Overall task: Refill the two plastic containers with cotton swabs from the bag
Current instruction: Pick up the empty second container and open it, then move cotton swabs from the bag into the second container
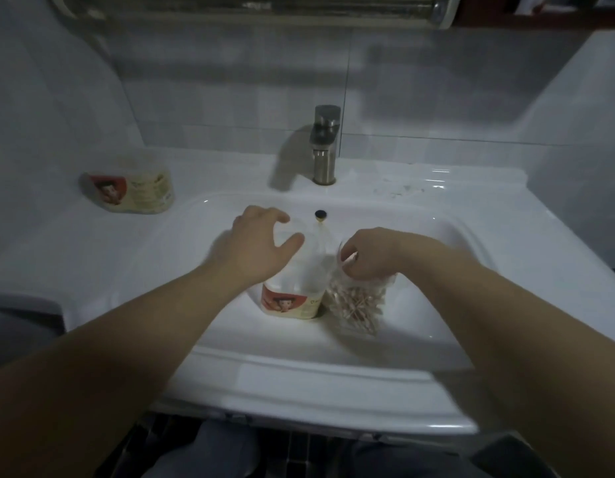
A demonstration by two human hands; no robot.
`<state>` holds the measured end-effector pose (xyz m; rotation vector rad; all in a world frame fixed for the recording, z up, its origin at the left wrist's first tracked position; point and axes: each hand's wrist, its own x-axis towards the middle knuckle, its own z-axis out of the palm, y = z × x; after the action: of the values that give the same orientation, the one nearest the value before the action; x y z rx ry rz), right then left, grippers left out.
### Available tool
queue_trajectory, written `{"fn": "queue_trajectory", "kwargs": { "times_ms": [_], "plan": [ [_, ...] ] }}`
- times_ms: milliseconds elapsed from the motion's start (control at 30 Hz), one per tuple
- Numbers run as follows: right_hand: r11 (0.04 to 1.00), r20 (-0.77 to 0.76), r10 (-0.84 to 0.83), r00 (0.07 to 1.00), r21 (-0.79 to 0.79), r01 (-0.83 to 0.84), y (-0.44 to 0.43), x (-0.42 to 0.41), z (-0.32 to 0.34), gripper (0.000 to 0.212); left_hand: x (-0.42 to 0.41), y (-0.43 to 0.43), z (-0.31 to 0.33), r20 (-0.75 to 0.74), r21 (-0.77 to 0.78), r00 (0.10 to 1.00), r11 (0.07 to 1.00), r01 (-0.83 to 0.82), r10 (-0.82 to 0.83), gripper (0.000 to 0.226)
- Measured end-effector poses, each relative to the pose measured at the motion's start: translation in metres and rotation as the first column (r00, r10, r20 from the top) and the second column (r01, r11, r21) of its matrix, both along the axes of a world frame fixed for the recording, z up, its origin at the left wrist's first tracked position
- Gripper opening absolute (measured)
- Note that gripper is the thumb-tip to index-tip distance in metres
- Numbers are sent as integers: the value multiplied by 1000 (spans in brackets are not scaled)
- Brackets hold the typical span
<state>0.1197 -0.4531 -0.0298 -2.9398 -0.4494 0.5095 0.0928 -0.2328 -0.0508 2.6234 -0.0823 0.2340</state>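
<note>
Through the head camera I see only parts of the person wearing it: two arms and a lap. The left forearm (137, 326) and right forearm (488, 305) are bare along all of their visible length, from the edges of my view up to the wrists. The left hand (258, 246) and right hand (371, 257) are bare too. At the bottom of my view, both legs are covered in grey trousers (223, 450), the cloth soft and loosely folded. Dim light and blur hide finer detail such as the nails.
</note>
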Motion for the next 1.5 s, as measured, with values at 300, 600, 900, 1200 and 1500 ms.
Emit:
{"fn": "queue_trajectory", "kwargs": {
  "times_ms": [300,600,900,1200,1500],
  "plan": [
    [995,71,23,997,99,-30,-4,8,-5,18,12,-54,28,17,-382,983,907,177,-185,18],
    [992,186,15,983,123,-38,-19,10,13,20,14,-70,6,-91,-308,961,926,220,-259,29],
    [956,217,-111,970,289,45,-33,10,20,19,18,-59,10,-158,-60,931,944,325,-330,34],
    [871,108,-212,971,471,137,-37,5,22,16,23,-64,10,-240,-370,919,905,211,-313,28],
    [861,114,-153,982,502,76,-25,1,21,12,30,-64,-1,-97,-265,921,902,341,-377,28]
  ]
}}
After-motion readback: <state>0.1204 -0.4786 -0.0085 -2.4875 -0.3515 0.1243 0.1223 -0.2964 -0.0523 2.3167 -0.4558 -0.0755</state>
